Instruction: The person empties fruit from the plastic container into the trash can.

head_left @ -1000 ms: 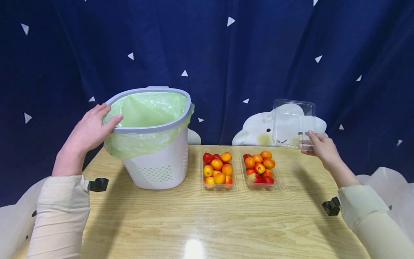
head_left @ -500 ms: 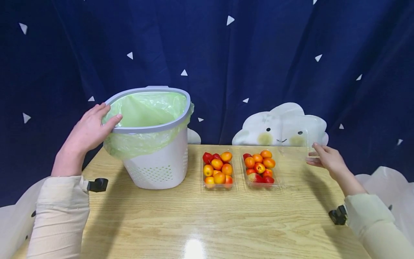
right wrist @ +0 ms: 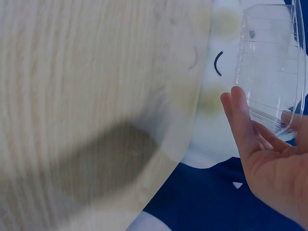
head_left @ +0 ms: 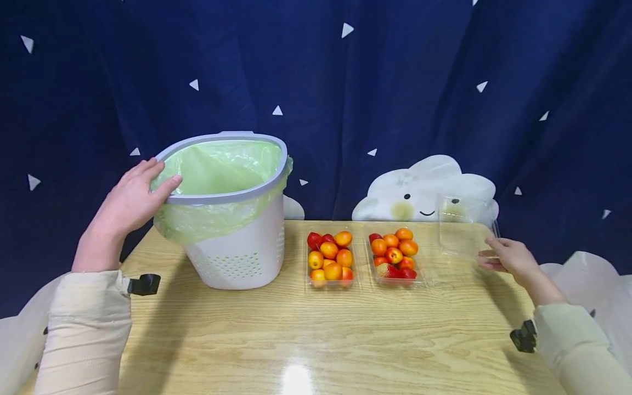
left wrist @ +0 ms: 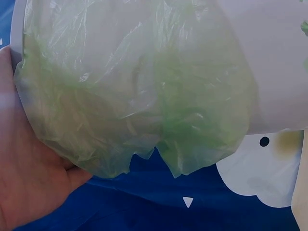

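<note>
My left hand [head_left: 128, 200] rests on the near left rim of a white bin [head_left: 242, 263] with a grey rim, its fingers fairly straight. A thin green bag [head_left: 217, 219] lines the bin and folds over its outside; in the left wrist view the palm is beside this hanging plastic. At the right, my right hand [head_left: 513, 262] pinches the edge of a clear plastic container [right wrist: 269, 62] between thumb and fingers. The container is tilted above the table's back right corner, with nothing inside it.
Two clear punnets stand right of the bin on the wooden table [head_left: 345, 334]. The left punnet [head_left: 329, 283] and right punnet [head_left: 399, 281] hold orange and red fruit, strawberries among them. A dark blue curtain [head_left: 316, 82] with white clouds hangs behind.
My right hand has moved down and to the right with the clear container, which tilts differently now. The left hand stays on the bin's rim.
</note>
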